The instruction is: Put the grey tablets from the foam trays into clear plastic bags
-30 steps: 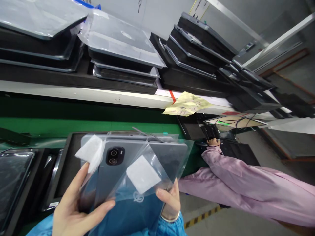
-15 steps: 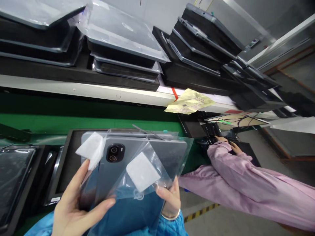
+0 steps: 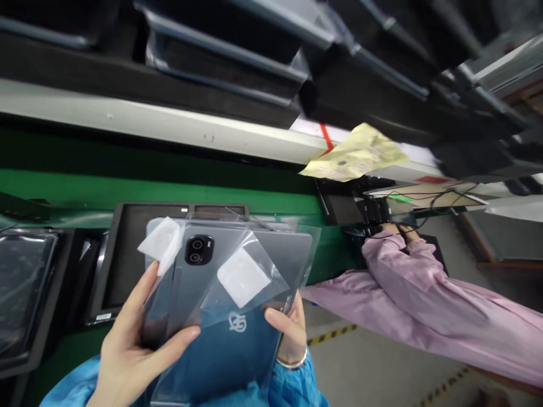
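I hold a grey tablet [image 3: 271,254] back side up, its double camera lens [image 3: 198,250] near the top left. It sits inside a clear plastic bag [image 3: 311,249] whose folded flaps carry two white labels [image 3: 242,276]. My left hand [image 3: 131,350] grips the tablet's left edge, thumb laid across the bag. My right hand [image 3: 288,333], with a bracelet at the wrist, pinches the right lower edge of the tablet and bag.
Black foam trays [image 3: 127,254] lie on the green bench [image 3: 169,192] under the tablet. A white shelf [image 3: 169,127] above bears stacks of bagged tablets in black trays. A yellow paper [image 3: 356,158] hangs off the shelf. A co-worker's pink sleeve [image 3: 416,294] reaches in at right.
The view has tilted down and moved closer to the shelf, so the stacks fill the top. The tablet and both hands keep their grip, shifted slightly up and right. The co-worker's hands moved right.
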Available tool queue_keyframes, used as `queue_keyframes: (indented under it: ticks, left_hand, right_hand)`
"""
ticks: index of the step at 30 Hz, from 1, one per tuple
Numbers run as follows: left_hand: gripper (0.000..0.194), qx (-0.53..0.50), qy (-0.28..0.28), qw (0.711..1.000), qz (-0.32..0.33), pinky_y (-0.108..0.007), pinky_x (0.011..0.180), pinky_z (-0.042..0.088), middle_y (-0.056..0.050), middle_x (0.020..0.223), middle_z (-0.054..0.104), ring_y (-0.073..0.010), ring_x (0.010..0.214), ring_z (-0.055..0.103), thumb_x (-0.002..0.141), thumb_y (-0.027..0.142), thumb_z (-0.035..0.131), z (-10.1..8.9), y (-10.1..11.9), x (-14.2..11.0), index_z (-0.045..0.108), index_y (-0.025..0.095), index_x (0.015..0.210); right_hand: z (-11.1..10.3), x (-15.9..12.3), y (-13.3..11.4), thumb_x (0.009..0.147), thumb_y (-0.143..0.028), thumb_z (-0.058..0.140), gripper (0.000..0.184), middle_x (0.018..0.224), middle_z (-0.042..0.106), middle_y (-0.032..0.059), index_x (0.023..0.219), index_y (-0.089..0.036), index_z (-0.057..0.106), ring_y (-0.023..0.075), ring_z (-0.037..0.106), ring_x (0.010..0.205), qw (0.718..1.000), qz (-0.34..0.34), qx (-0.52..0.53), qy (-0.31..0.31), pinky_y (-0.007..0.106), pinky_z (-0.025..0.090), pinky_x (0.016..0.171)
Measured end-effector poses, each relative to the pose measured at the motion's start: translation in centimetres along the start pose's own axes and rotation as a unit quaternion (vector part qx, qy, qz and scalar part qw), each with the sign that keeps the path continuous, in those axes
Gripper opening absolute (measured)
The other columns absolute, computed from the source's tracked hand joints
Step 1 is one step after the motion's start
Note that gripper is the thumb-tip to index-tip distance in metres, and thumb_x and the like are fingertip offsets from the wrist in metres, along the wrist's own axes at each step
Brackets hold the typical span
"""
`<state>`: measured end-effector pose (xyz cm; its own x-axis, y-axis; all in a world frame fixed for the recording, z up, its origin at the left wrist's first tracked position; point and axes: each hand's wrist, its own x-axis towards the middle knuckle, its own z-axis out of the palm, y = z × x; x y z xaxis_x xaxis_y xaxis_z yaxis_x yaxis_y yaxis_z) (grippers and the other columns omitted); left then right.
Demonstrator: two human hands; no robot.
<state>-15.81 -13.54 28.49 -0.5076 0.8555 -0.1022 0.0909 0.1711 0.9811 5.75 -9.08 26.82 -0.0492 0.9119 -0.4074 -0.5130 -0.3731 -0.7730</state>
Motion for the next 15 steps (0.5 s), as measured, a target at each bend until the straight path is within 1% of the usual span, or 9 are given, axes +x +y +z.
queue_keyframes:
  ticks: [2, 3, 4, 5, 7, 9, 10, 12, 15]
  left_hand:
    - [0.097, 0.005, -0.023, 1.0, 0.014, -0.023, 0.073, 0.072, 0.013, 0.142, 0.072, -0.0212, 0.081, 0.083, 0.073, 0.047, 0.096, -0.2, -0.8, -0.1, 0.048, 0.054, 0.157]
    - [0.096, 0.013, -0.031, 0.999, 0.016, -0.023, 0.071, 0.072, 0.013, 0.141, 0.072, -0.0198, 0.076, 0.082, 0.075, 0.047, 0.096, -0.3, -1.2, -0.3, 0.047, 0.055, 0.157]
    - [0.095, 0.021, -0.035, 0.999, 0.008, -0.023, 0.072, 0.072, 0.013, 0.142, 0.072, -0.0202, 0.077, 0.083, 0.076, 0.049, 0.095, -0.5, -1.6, -0.5, 0.046, 0.056, 0.157]
    - [0.095, 0.029, -0.034, 0.999, -0.011, -0.024, 0.076, 0.072, 0.013, 0.143, 0.071, -0.0219, 0.084, 0.083, 0.077, 0.052, 0.093, -0.6, -1.9, -0.8, 0.044, 0.057, 0.158]
    - [0.097, 0.051, -0.022, 0.996, -0.065, -0.028, 0.091, 0.068, 0.012, 0.145, 0.07, -0.0269, 0.108, 0.081, 0.077, 0.06, 0.09, -0.8, -2.5, -1.4, 0.04, 0.058, 0.16]
    - [0.102, 0.076, -0.014, 0.992, -0.103, -0.033, 0.107, 0.061, 0.012, 0.148, 0.068, -0.0302, 0.133, 0.068, 0.074, 0.065, 0.09, -1.0, -2.9, -2.0, 0.037, 0.057, 0.161]
    - [0.103, 0.085, -0.013, 0.99, -0.116, -0.035, 0.112, 0.058, 0.012, 0.15, 0.066, -0.0307, 0.14, 0.062, 0.074, 0.066, 0.089, -1.1, -3.1, -2.3, 0.037, 0.056, 0.162]
    - [0.104, 0.098, -0.015, 0.986, -0.132, -0.037, 0.119, 0.052, 0.013, 0.155, 0.061, -0.0312, 0.145, 0.057, 0.074, 0.068, 0.089, -1.3, -3.4, -2.6, 0.036, 0.056, 0.162]
    - [0.1, 0.104, -0.023, 0.983, -0.146, -0.038, 0.124, 0.045, 0.014, 0.161, 0.054, -0.0306, 0.148, 0.055, 0.076, 0.07, 0.086, -1.4, -3.5, -2.6, 0.037, 0.056, 0.162]
  right_hand:
    - [0.1, -0.4, -0.1, 0.064, -0.028, 0.093, 0.044, 0.084, 0.083, -0.0002, 0.106, -0.024, 0.081, 0.0222, 0.077, 0.07, 0.999, 0.016, -0.019, 0.031, 0.032, 0.062, 0.067]
    - [0.1, -0.5, 0.0, 0.063, -0.028, 0.094, 0.042, 0.083, 0.082, -0.0013, 0.103, -0.024, 0.081, 0.0213, 0.076, 0.071, 0.998, 0.021, -0.027, 0.043, 0.031, 0.061, 0.068]
    - [0.0, -0.6, 0.1, 0.063, -0.028, 0.094, 0.04, 0.082, 0.082, -0.0021, 0.101, -0.024, 0.082, 0.0205, 0.075, 0.071, 0.998, 0.028, -0.035, 0.053, 0.03, 0.06, 0.069]
    - [-0.1, -0.6, 0.4, 0.062, -0.028, 0.094, 0.04, 0.08, 0.081, -0.0026, 0.1, -0.024, 0.082, 0.0199, 0.075, 0.069, 0.996, 0.038, -0.043, 0.063, 0.029, 0.059, 0.067]
    - [-0.6, -0.5, 1.0, 0.061, -0.028, 0.094, 0.041, 0.074, 0.08, -0.0028, 0.1, -0.024, 0.083, 0.019, 0.072, 0.064, 0.994, 0.059, -0.057, 0.075, 0.028, 0.057, 0.063]
    - [-1.1, -0.4, 1.7, 0.059, -0.03, 0.094, 0.04, 0.071, 0.079, -0.0027, 0.097, -0.024, 0.083, 0.0182, 0.07, 0.059, 0.992, 0.07, -0.063, 0.08, 0.027, 0.056, 0.059]
    - [-1.4, -0.4, 2.1, 0.059, -0.031, 0.094, 0.04, 0.069, 0.078, -0.003, 0.097, -0.025, 0.083, 0.0175, 0.069, 0.058, 0.992, 0.076, -0.065, 0.083, 0.026, 0.055, 0.058]
    - [-1.8, -0.4, 2.6, 0.058, -0.031, 0.094, 0.039, 0.068, 0.078, -0.0034, 0.096, -0.026, 0.084, 0.0163, 0.067, 0.057, 0.991, 0.08, -0.066, 0.089, 0.025, 0.053, 0.057]
    - [-1.9, -0.4, 3.1, 0.058, -0.029, 0.094, 0.042, 0.071, 0.079, -0.0028, 0.099, -0.027, 0.084, 0.0176, 0.069, 0.06, 0.99, 0.084, -0.066, 0.096, 0.026, 0.055, 0.059]
